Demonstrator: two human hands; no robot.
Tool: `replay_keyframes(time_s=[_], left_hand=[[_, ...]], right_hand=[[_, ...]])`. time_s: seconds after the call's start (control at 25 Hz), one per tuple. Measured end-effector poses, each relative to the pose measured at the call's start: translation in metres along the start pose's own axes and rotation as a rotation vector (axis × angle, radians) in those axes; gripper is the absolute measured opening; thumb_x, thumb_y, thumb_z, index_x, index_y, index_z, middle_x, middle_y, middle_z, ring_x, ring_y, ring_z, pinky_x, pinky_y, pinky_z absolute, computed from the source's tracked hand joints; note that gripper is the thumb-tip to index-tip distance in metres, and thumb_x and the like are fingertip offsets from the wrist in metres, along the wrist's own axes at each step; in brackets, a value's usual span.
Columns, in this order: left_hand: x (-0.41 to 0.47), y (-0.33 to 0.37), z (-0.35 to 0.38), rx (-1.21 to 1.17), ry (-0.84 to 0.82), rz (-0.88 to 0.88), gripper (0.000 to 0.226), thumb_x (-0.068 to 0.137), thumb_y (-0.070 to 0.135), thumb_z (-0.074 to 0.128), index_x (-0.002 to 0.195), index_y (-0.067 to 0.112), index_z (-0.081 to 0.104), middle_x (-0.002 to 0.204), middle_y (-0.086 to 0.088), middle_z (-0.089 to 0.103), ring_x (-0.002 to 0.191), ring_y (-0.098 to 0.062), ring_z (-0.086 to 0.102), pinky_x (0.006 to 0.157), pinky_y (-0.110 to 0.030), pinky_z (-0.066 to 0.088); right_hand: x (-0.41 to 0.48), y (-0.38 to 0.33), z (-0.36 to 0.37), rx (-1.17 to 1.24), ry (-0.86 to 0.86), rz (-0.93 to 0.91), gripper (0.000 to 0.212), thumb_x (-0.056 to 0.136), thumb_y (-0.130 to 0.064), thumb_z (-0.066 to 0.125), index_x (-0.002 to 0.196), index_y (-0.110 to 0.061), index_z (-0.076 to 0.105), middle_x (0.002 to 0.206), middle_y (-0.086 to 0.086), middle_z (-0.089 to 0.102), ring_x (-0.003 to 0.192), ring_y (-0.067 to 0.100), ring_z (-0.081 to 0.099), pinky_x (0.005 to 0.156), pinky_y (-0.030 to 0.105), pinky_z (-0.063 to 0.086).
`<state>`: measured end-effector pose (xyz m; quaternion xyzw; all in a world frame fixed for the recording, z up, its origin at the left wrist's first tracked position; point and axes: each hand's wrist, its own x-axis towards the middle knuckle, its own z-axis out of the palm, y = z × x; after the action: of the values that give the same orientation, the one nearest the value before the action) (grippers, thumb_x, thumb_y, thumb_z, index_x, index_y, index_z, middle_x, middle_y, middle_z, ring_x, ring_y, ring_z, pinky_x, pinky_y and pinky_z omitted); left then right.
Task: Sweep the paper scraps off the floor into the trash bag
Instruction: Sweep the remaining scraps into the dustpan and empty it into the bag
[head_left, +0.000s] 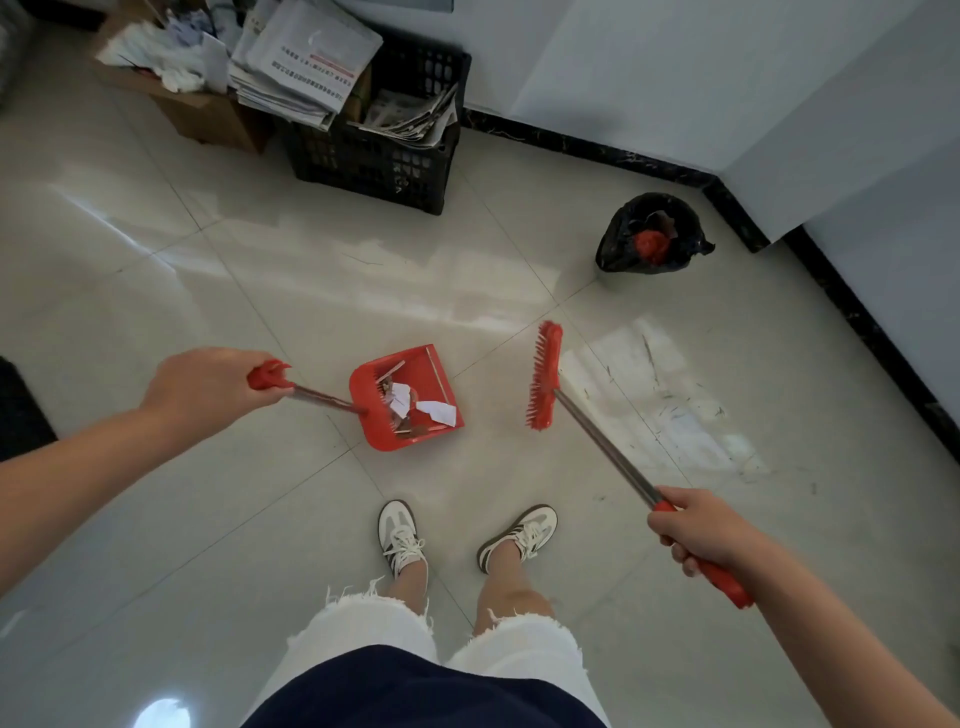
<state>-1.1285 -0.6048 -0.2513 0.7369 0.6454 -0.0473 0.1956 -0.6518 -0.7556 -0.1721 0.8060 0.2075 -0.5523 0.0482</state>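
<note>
A red dustpan (371, 382) sits low over the tiled floor in front of my feet, holding white and brown paper scraps (423, 408). My left hand (208, 387) grips the red top of its long handle. My right hand (701, 530) is closed around the red grip of a broom; the red broom head (544, 375) hangs just right of the dustpan, bristles facing it. A black trash bag (621, 244) stands open near the wall corner at the upper right, with something red inside.
A black plastic crate (374, 161) stuffed with newspapers and a cardboard box (208, 117) of papers stand at the back. White walls with a black baseboard (841, 291) run along the right. My two shoes (397, 535) are just behind the dustpan.
</note>
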Motion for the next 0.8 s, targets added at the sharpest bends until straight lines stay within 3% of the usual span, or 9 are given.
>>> replay_keyframes(time_s=[0.12, 0.24, 0.32, 0.6, 0.8], left_hand=[[-0.003, -0.007, -0.003, -0.007, -0.001, -0.003, 0.033, 0.078, 0.054, 0.07, 0.1, 0.03, 0.073, 0.093, 0.0, 0.074, 0.089, -0.028, 0.067, 0.067, -0.032, 0.044], [0.006, 0.007, -0.011, -0.022, -0.013, 0.004, 0.033, 0.078, 0.056, 0.069, 0.096, 0.03, 0.074, 0.09, -0.001, 0.073, 0.087, -0.028, 0.066, 0.067, -0.032, 0.043], [0.016, 0.032, -0.016, -0.025, -0.008, 0.048, 0.032, 0.078, 0.055, 0.069, 0.095, 0.029, 0.074, 0.087, -0.001, 0.073, 0.085, -0.027, 0.066, 0.066, -0.031, 0.042], [0.059, 0.179, 0.0, -0.008, 0.016, 0.216, 0.028, 0.079, 0.051, 0.07, 0.094, 0.028, 0.074, 0.082, 0.001, 0.073, 0.08, -0.025, 0.066, 0.062, -0.031, 0.045], [0.1, 0.311, 0.026, 0.039, 0.008, 0.306, 0.027, 0.082, 0.049, 0.067, 0.094, 0.026, 0.073, 0.075, 0.0, 0.07, 0.069, -0.024, 0.06, 0.057, -0.028, 0.038]], right_hand=[[0.005, 0.013, -0.014, -0.007, 0.054, 0.028, 0.033, 0.086, 0.001, 0.048, 0.114, -0.016, 0.052, 0.072, 0.013, 0.048, 0.045, 0.016, 0.042, 0.039, 0.021, 0.039], [0.007, 0.036, -0.029, -0.07, 0.104, 0.057, 0.031, 0.086, 0.002, 0.046, 0.116, -0.001, 0.053, 0.071, 0.014, 0.048, 0.046, 0.018, 0.042, 0.039, 0.021, 0.039], [0.009, 0.056, -0.041, -0.145, 0.137, 0.072, 0.029, 0.084, 0.002, 0.044, 0.112, 0.0, 0.053, 0.07, 0.015, 0.049, 0.048, 0.02, 0.043, 0.041, 0.022, 0.04], [0.058, 0.127, -0.127, -0.117, 0.244, 0.155, 0.015, 0.084, -0.001, 0.047, 0.094, 0.006, 0.056, 0.061, 0.015, 0.053, 0.041, 0.021, 0.046, 0.041, 0.023, 0.042], [0.124, 0.155, -0.214, -0.082, 0.344, 0.183, 0.011, 0.084, -0.006, 0.048, 0.09, -0.001, 0.055, 0.059, 0.016, 0.059, 0.041, 0.024, 0.052, 0.043, 0.027, 0.044]])
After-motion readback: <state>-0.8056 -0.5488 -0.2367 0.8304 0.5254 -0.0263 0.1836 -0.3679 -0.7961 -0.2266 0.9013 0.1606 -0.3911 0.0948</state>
